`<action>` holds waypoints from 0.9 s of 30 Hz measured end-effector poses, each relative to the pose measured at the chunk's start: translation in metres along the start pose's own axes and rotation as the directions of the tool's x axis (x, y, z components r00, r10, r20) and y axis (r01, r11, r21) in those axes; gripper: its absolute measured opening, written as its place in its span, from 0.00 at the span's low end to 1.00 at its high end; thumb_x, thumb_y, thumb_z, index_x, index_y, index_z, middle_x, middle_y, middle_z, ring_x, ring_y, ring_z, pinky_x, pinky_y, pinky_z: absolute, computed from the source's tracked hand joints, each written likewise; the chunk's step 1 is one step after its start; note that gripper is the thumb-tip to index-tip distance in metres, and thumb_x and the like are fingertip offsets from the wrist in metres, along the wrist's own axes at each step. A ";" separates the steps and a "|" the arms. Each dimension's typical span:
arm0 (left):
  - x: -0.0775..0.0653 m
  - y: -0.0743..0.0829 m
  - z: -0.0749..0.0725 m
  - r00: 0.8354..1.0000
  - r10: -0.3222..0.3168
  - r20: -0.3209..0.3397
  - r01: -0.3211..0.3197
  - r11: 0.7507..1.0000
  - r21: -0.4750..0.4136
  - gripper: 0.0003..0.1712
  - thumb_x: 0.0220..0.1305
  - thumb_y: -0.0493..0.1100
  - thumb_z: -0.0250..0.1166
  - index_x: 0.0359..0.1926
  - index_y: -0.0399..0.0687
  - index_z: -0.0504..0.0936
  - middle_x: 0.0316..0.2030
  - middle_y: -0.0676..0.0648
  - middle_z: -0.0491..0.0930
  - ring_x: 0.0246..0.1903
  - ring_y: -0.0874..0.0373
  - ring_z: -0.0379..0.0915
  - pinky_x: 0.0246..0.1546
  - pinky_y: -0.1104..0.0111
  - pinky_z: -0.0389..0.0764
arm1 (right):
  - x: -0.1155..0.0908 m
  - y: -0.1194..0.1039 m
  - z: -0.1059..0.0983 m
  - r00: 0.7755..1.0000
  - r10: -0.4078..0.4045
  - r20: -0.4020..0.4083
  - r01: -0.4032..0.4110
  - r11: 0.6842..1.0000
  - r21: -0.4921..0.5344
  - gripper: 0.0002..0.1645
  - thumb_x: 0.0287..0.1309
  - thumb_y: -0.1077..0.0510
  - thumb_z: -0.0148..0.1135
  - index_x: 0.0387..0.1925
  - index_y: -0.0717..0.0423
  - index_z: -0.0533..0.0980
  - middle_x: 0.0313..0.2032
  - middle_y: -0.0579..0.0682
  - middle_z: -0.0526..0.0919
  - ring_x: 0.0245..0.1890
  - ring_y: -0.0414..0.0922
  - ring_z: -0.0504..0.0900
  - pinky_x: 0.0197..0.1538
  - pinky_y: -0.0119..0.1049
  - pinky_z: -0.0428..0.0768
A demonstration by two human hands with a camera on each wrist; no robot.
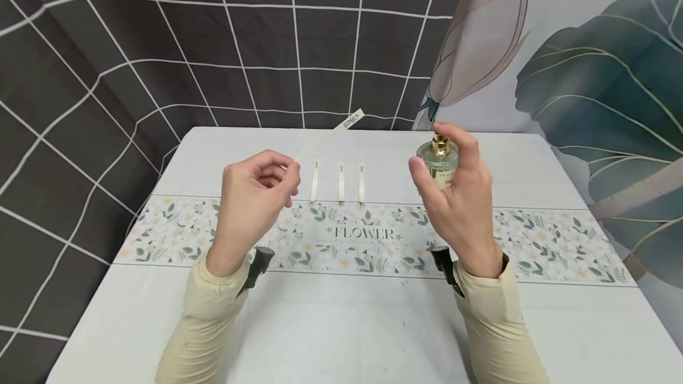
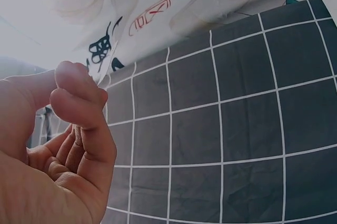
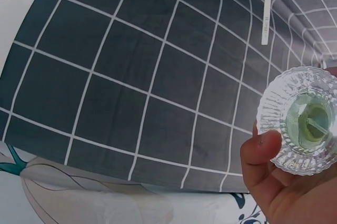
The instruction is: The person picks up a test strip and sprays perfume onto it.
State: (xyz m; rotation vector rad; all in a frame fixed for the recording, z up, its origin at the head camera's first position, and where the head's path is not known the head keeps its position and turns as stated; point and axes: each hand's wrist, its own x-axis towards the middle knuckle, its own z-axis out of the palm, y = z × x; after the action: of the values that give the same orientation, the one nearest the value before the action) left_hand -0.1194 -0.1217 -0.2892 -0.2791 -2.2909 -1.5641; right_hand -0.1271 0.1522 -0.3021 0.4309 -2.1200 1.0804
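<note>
My left hand pinches one end of a paper perfume test strip between thumb and fingertip. The strip slants up to the right, its printed end toward the bottle. In my right hand is a glass perfume bottle with a gold sprayer, held above the table. The index finger lies on top of the sprayer. From the right wrist view, the ribbed clear base of the bottle faces the camera, with greenish liquid inside. The strip hangs apart from it there.
Three more test strips, a left one, a middle one and a right one, lie in a row on the white table. A floral band crosses the tabletop. Behind stands a dark gridded curtain.
</note>
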 end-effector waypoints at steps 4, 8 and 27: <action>-0.001 -0.001 0.003 0.999 0.009 0.031 -0.010 1.000 0.014 0.05 0.65 0.32 0.65 0.34 0.39 0.86 0.19 0.46 0.83 0.14 0.57 0.75 0.19 0.72 0.74 | 0.000 -0.002 0.001 0.999 -0.013 -0.032 0.014 0.999 0.029 0.28 0.63 0.60 0.64 0.64 0.52 0.70 0.37 0.58 0.79 0.33 0.42 0.74 0.38 0.31 0.70; -0.001 -0.001 0.006 0.999 0.018 0.050 -0.019 1.000 0.013 0.05 0.65 0.33 0.65 0.33 0.40 0.86 0.19 0.48 0.82 0.14 0.57 0.75 0.17 0.72 0.72 | 0.001 -0.004 0.003 1.000 -0.019 -0.024 0.020 0.999 0.035 0.28 0.63 0.61 0.66 0.63 0.52 0.70 0.37 0.57 0.80 0.33 0.42 0.74 0.39 0.31 0.70; -0.003 0.000 0.012 0.997 0.012 0.071 -0.011 1.000 -0.015 0.05 0.65 0.33 0.64 0.33 0.42 0.85 0.18 0.49 0.81 0.13 0.51 0.73 0.13 0.71 0.64 | -0.002 -0.002 0.005 0.999 0.002 0.042 -0.002 1.000 0.000 0.27 0.66 0.58 0.65 0.62 0.57 0.68 0.39 0.60 0.78 0.31 0.43 0.74 0.36 0.34 0.70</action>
State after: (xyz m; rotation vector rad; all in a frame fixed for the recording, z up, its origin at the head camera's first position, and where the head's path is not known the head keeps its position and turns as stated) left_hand -0.1183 -0.1106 -0.2945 -0.3560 -2.3273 -1.5907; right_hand -0.1272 0.1469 -0.3046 0.4551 -2.1572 1.0808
